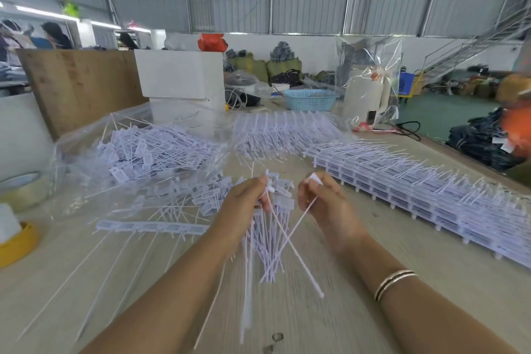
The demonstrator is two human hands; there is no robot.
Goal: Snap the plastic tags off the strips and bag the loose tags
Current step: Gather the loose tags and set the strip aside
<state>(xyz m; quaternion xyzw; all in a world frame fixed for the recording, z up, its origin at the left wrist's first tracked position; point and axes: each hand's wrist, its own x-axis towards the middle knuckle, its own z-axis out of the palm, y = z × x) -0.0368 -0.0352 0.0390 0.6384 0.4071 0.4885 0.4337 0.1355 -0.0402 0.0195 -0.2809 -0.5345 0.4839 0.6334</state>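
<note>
White plastic is filling both hands. The left hand is gripping a bunch of snapped-off tags, their flat heads fanning above the fingers and their long thin tails hanging down toward the table. The right hand is pinching a single tag by its head between thumb and fingers, its tail slanting down across the bunch; it looks freshly separated and about to join the others, though that is a judgement.

Just beyond the hands, loose tags are lying scattered on the table, and one strip is lying flat to the left with its tails trailing toward the viewer. Farther left, a clear plastic bag is lying open with a heap of bagged tags inside. To the right, a long stack of strips is stretching away along the table edge, and more strips are lying under clear film behind. So the job seems only partly done: a fair heap is bagged, but far more is waiting to be snapped.

Pale wood-grain is covering the table. A yellow tape roll is sitting at the left edge, a blue basket and a white box farther back. Around it, a corrugated-metal warehouse is holding bundles, a staircase and people working at far left.
</note>
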